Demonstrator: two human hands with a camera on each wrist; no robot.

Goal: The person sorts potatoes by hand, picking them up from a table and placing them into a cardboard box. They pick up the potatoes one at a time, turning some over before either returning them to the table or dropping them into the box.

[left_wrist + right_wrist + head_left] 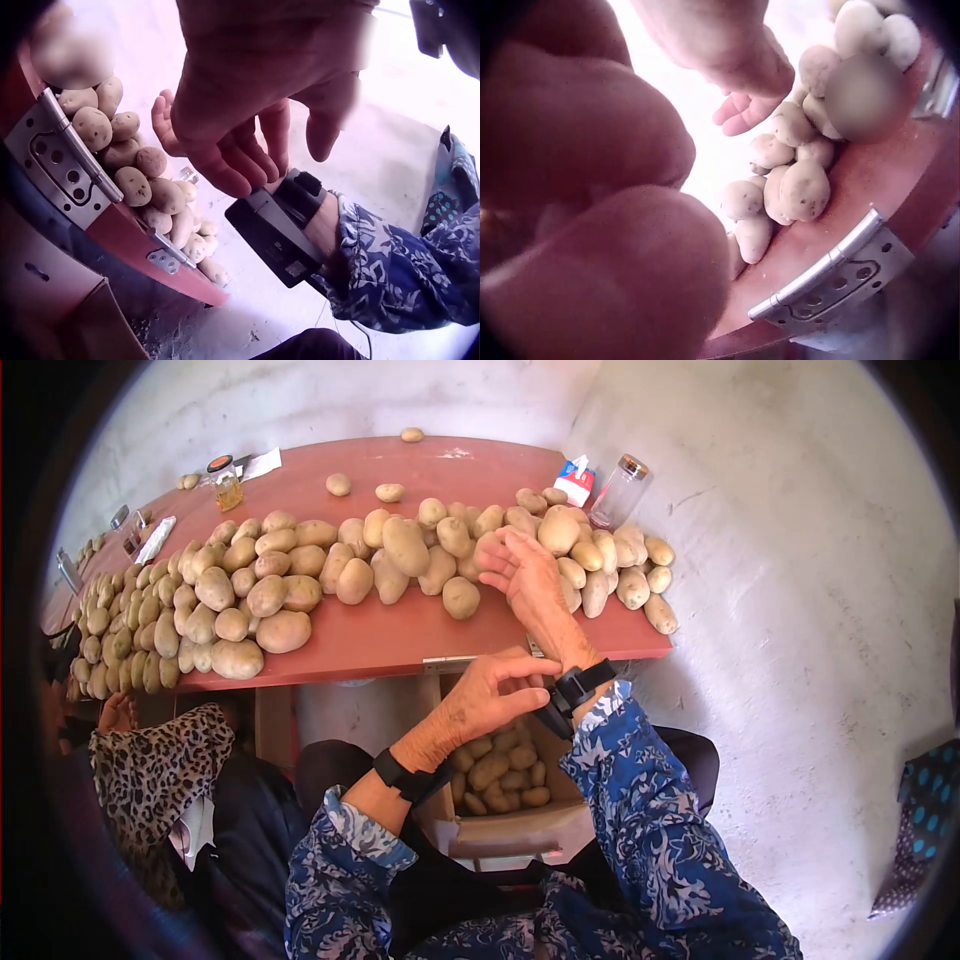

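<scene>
In the head view my left hand (478, 695) reaches across to the right wrist, its fingertips right at the black wrist camera (271, 236) strapped there. The left wrist view shows its fingers bent down to that box, with the thumb hanging apart. My right hand (530, 585) is raised palm up, fingers loosely extended and nothing in them. Behind it lies a long heap of potatoes (405, 547) on the red table (380, 635). The right wrist view shows part of the heap beyond the large, blurred fingers.
An open drawer or box (520, 822) holding potatoes sits below the table edge. Metal hinges (64, 161) line that edge. A glass jar (620, 490) and tissue pack (575, 478) stand at back right. Another person's leopard-print sleeve (160, 760) is at left.
</scene>
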